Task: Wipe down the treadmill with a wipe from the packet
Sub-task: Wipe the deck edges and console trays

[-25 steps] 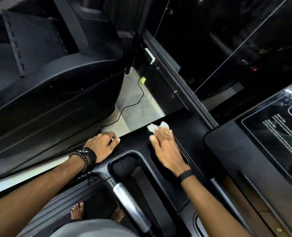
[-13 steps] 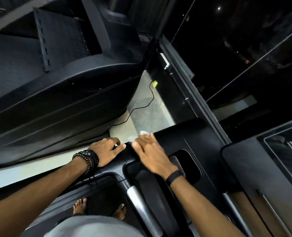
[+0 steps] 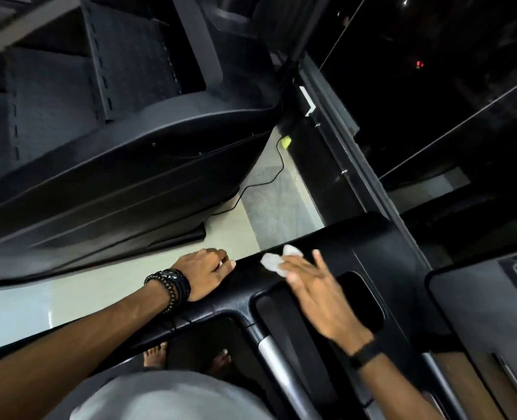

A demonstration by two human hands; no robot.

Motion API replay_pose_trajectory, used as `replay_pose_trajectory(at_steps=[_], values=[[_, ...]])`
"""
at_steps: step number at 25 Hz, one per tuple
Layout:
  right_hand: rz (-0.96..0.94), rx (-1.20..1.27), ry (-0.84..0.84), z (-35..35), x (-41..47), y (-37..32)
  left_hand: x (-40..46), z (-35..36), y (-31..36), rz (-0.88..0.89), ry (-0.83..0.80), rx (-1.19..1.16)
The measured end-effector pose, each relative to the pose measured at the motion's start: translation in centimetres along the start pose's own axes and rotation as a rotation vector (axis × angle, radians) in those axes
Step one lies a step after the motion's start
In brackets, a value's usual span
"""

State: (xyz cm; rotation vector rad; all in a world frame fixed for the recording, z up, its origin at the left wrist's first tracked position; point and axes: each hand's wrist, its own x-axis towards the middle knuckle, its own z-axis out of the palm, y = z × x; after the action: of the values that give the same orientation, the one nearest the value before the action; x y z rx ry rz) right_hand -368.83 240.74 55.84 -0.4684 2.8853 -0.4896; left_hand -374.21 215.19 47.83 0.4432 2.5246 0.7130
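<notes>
Black moulded treadmill console (image 3: 336, 237) under two hands, pale floor beyond.
Nearest, the right hand (image 3: 317, 286) lies flat with fingers spread, pressing the crumpled white wipe (image 3: 276, 260) onto the console's top edge; half a second ago the wipe was almost hidden under it, further left. The left hand (image 3: 204, 272), beaded bracelets at the wrist, has stayed curled over the console's far edge, holding nothing else. Beyond, a black cable (image 3: 260, 183) crosses the floor.
</notes>
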Motion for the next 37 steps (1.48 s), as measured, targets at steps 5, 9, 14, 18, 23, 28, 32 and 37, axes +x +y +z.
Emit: replay_pose_trajectory(at_steps=[5, 9, 14, 18, 23, 28, 32, 37], values=[[0.388, 0.013, 0.063, -0.6, 3.7, 2.5, 1.3, -0.4, 1.6, 0.111, -0.036, -0.036], [0.095, -0.074, -0.064, 0.7, 2.1, 0.7, 3.4, -1.0, 3.5, 0.134, -0.056, -0.107], [0.428, -0.03, -0.001, -3.3, 5.1, 6.6, 4.9, -0.3, 4.6, 0.133, -0.171, -0.18], [0.185, -0.085, -0.242, -0.5, 7.5, 3.2, 6.1, 0.7, 4.8, 0.146, -0.268, -0.221], [0.42, -0.013, -0.131, -4.5, 7.4, 8.2, 6.1, 0.6, 4.4, 0.088, -0.3, -0.268], [0.199, -0.153, -0.419, -1.0, 10.3, 5.4, 5.9, 0.5, 4.6, 0.071, -0.327, -0.261], [0.41, -0.175, -0.33, -5.8, 10.5, 9.6, 5.9, 0.4, 4.5, 0.017, -0.319, -0.289], [0.42, -0.254, -0.504, -3.1, 12.5, 10.1, 5.7, -0.1, 5.0, 0.04, -0.334, -0.253]])
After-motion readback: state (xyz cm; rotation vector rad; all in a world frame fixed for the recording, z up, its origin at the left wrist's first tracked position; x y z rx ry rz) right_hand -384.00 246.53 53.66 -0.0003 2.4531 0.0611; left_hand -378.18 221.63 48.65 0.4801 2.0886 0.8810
